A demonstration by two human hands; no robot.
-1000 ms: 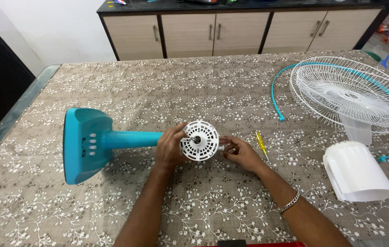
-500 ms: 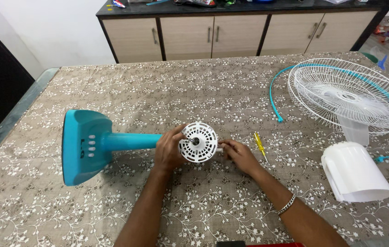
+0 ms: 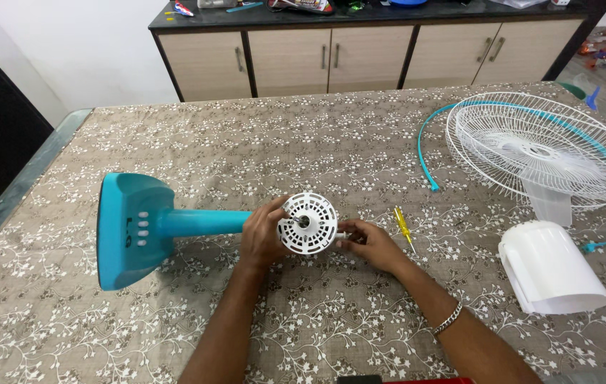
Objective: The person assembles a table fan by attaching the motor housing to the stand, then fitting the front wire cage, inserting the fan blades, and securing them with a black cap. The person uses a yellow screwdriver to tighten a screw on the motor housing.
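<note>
Head view: your left hand [image 3: 260, 238] still grips round white vented motor housing [image 3: 308, 223] of teal fan stand [image 3: 135, 227]; right hand [image 3: 370, 243] pinches white knob [image 3: 343, 235], little changed; screwdriver [image 3: 404, 225] idle on desk [image 3: 317, 142].

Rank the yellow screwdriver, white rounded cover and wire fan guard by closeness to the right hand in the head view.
From the right hand:
1. Yellow screwdriver, just beside it on the right.
2. White rounded cover, farther right.
3. Wire fan guard, far right, toward the back.
</note>
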